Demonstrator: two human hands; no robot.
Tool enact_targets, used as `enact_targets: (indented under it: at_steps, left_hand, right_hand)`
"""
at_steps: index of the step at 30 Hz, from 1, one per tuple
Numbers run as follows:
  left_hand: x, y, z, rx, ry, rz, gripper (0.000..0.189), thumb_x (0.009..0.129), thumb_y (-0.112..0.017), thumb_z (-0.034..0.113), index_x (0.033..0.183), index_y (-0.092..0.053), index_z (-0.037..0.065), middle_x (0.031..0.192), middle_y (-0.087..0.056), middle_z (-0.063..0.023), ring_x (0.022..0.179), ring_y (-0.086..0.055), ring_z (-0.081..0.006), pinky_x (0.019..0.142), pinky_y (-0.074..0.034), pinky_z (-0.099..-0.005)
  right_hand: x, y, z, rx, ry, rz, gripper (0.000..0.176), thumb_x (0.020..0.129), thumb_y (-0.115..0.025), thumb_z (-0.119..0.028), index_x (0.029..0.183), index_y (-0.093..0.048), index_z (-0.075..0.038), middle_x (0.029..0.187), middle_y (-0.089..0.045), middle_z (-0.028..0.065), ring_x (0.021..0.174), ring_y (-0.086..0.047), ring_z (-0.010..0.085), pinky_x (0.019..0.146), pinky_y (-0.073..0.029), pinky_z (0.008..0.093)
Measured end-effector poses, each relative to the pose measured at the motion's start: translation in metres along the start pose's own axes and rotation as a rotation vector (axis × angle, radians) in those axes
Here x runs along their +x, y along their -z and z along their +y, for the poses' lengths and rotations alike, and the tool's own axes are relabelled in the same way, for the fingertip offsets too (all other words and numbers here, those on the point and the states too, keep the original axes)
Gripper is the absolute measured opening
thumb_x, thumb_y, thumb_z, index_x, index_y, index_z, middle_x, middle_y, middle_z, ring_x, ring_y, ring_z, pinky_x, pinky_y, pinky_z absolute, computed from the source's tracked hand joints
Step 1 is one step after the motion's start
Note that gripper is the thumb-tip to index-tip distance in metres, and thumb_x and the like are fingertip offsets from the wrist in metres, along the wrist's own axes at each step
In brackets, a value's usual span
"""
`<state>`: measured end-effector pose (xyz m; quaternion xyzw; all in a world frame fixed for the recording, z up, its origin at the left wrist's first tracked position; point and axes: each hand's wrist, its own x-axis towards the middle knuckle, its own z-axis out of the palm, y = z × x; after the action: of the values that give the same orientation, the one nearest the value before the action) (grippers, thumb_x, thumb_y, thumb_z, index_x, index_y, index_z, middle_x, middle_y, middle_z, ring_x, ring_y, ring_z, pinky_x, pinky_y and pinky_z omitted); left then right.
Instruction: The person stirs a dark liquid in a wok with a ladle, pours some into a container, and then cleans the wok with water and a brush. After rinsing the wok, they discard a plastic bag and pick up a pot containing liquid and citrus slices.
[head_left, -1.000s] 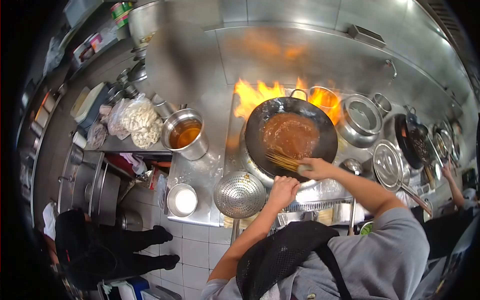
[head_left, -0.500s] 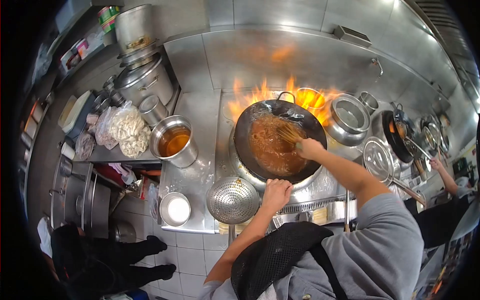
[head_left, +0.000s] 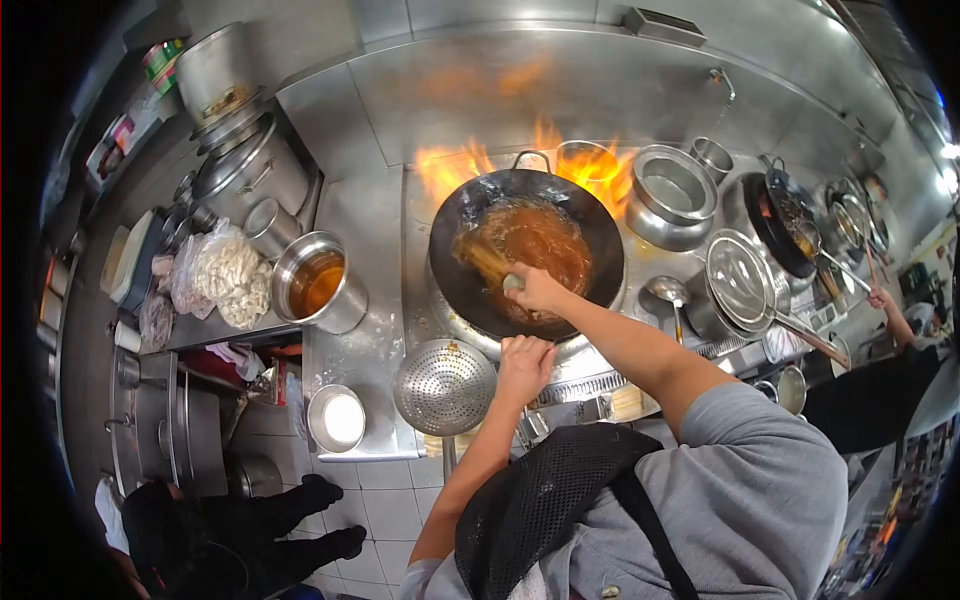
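A black wok (head_left: 608, 235) sits on the lit burner, with brown sauce (head_left: 550, 240) pooled and swirling in it. My right hand (head_left: 540, 292) is closed round the handle end of a bamboo wok brush (head_left: 486, 256), whose bristles lie in the sauce at the wok's left side. At the near rim, my left hand (head_left: 526, 370) is closed on the wok's edge; the exact grip is hidden under the fingers. Just left of that hand rests a perforated strainer (head_left: 445, 386).
Flames (head_left: 600, 185) rise behind the wok. To the left stand a pot of amber liquid (head_left: 350, 300) and a small container of white contents (head_left: 337, 418). On the right are a lidded pot (head_left: 675, 235), a ladle (head_left: 668, 291) and a mesh skimmer (head_left: 740, 275). Other people stand at both sides.
My right hand has swept the brush from the wok's right side to its left. The view has shifted, and a ladle now shows right of the wok. My left hand stays at the rim.
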<state>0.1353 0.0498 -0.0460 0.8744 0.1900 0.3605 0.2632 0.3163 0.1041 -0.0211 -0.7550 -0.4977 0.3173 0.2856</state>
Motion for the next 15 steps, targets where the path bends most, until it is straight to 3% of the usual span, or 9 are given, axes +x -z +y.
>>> enact_targets:
  at_steps: [1,5,7,8,9,11,12,13,15]
  left_hand:
    - [-0.002,0.001,0.004,-0.006,-0.007,-0.009,0.01,0.082,-0.074,0.014,0.085,-0.067,0.007,0.085,-0.066,-0.0081,0.082,-0.06,-0.0293,0.081,-0.042,-0.0431]
    - [-0.015,0.012,0.026,0.003,-0.031,0.323,0.015,0.08,-0.078,0.01,0.085,-0.066,0.005,0.095,-0.061,-0.012,0.089,-0.058,-0.033,0.089,-0.044,-0.0425]
    - [-0.032,0.016,0.033,-0.108,0.17,0.367,0.016,0.082,-0.08,0.009,0.088,-0.066,0.005,0.089,-0.06,-0.0122,0.085,-0.059,-0.0306,0.079,-0.047,-0.0395]
    - [-0.038,0.013,0.032,-0.234,0.304,0.279,0.019,0.092,-0.074,0.021,0.09,-0.068,0.004,0.086,-0.063,-0.0091,0.078,-0.06,-0.025,0.073,-0.05,-0.0347]
    - [-0.044,0.006,0.025,-0.225,0.292,0.296,0.019,0.092,-0.074,0.021,0.09,-0.068,0.004,0.086,-0.063,-0.0091,0.078,-0.06,-0.025,0.073,-0.05,-0.0347]
    - [-0.045,-0.018,0.006,-0.852,0.894,0.169,0.035,0.101,-0.063,0.037,0.098,-0.07,0.003,0.085,-0.066,-0.005,0.073,-0.061,-0.02,0.071,-0.053,-0.032]
    - [-0.039,-0.019,0.0,-1.045,1.089,0.11,0.046,0.106,-0.051,0.045,0.112,-0.068,0.003,0.096,-0.068,-0.0034,0.087,-0.064,-0.0175,0.085,-0.054,-0.0333]
    - [-0.036,-0.02,-0.002,-1.045,1.088,0.111,0.046,0.106,-0.051,0.045,0.112,-0.068,0.003,0.096,-0.068,-0.0034,0.087,-0.064,-0.0175,0.085,-0.054,-0.0333]
    - [-0.026,-0.029,-0.003,-1.436,1.008,0.31,0.046,0.105,-0.051,0.044,0.123,-0.064,0.003,0.107,-0.068,-0.0062,0.104,-0.063,-0.0169,0.094,-0.05,-0.0356]
  right_hand:
    - [-0.027,0.012,-0.021,0.087,-0.114,-0.112,0.059,0.085,-0.07,-0.031,0.139,-0.055,-0.011,0.086,-0.071,0.0185,0.058,-0.07,0.0248,0.055,-0.06,0.0384]
    - [-0.086,0.062,0.0,0.033,-0.072,-0.345,0.064,0.085,-0.069,-0.032,0.144,-0.052,-0.013,0.091,-0.069,0.0156,0.057,-0.067,0.0205,0.047,-0.057,0.0346]
    - [-0.113,0.103,0.019,-0.022,-0.103,-0.469,0.066,0.085,-0.07,-0.033,0.146,-0.052,-0.016,0.1,-0.068,0.0153,0.058,-0.067,0.0212,0.046,-0.057,0.0342]
    - [-0.126,0.131,0.012,-0.139,-0.149,-0.49,0.066,0.085,-0.07,-0.033,0.146,-0.052,-0.018,0.099,-0.068,0.0149,0.058,-0.067,0.0218,0.047,-0.057,0.0351]
    - [-0.134,0.162,0.008,-0.262,-0.191,-0.504,0.066,0.085,-0.07,-0.033,0.146,-0.052,-0.02,0.098,-0.068,0.0145,0.059,-0.067,0.0225,0.048,-0.057,0.0361]
    - [-0.073,0.208,0.109,-0.698,0.099,-0.377,0.059,0.087,-0.069,-0.035,0.143,-0.055,-0.022,0.101,-0.07,0.0155,0.067,-0.071,0.0281,0.06,-0.06,0.0414]
    - [-0.054,0.226,0.093,-0.84,0.098,-0.117,0.056,0.088,-0.067,-0.035,0.141,-0.057,-0.021,0.099,-0.072,0.0167,0.073,-0.072,0.0304,0.066,-0.06,0.0434]
    - [-0.038,0.237,0.079,-0.962,0.083,0.145,0.053,0.089,-0.065,-0.036,0.139,-0.058,-0.02,0.098,-0.073,0.0179,0.078,-0.073,0.0328,0.073,-0.059,0.0454]
    - [-0.006,0.24,0.052,-0.877,-0.019,0.272,0.048,0.091,-0.061,-0.036,0.136,-0.059,-0.019,0.097,-0.074,0.0196,0.09,-0.072,0.0346,0.081,-0.058,0.0474]
